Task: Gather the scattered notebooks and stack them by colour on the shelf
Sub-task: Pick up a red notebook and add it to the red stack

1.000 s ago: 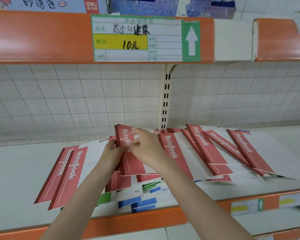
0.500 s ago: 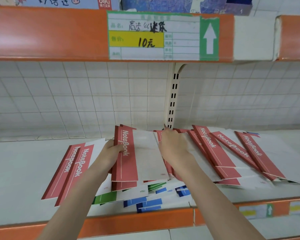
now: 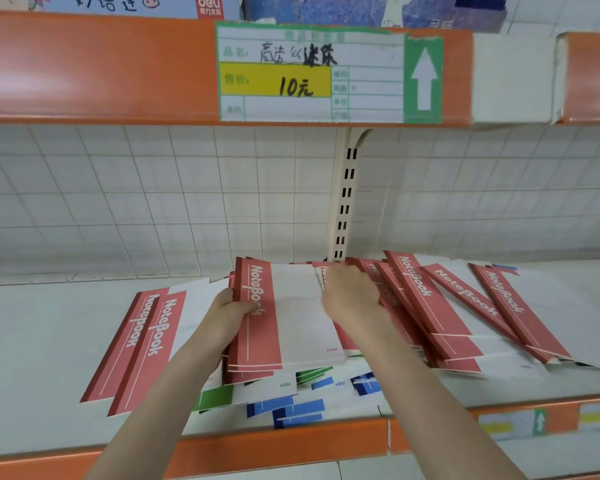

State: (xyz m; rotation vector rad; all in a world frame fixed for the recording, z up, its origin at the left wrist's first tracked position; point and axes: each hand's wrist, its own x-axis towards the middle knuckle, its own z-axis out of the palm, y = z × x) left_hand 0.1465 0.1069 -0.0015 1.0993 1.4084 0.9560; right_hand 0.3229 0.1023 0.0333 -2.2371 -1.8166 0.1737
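Orange metal edging is running along the front of the white shelf (image 3: 42, 341), where all the notebooks are lying, and a higher shelf lip with a price label (image 3: 312, 74) is hanging over it.

Across the right part of the shelf, a fan of red notebooks (image 3: 465, 313) is being left spread out, each one overlapping the next and slanted. Two more red notebooks (image 3: 136, 348) are lying on the left, side by side and tilted, well apart from the fan. In the middle, a small stack of red notebooks (image 3: 257, 327) is being held by the left hand (image 3: 227, 313): the thumb is laid on the red band of the top cover and the fingers are hidden under the spine edge, so the stack is being pinched at its side. It seems to be held so in order that more red ones can be added on top. Under this stack, green and blue notebooks (image 3: 291, 407) are showing at the shelf front, not yet sorted.

The right hand (image 3: 352, 299) is being laid on the near end of the fan, just beside the held stack. It is blurred, so it cannot be told whether its fingers are curled round a cover or only pressed flat.

Each red notebook is being seen as thin and flexible, with a red band reading "NoteBook" beside a white panel.
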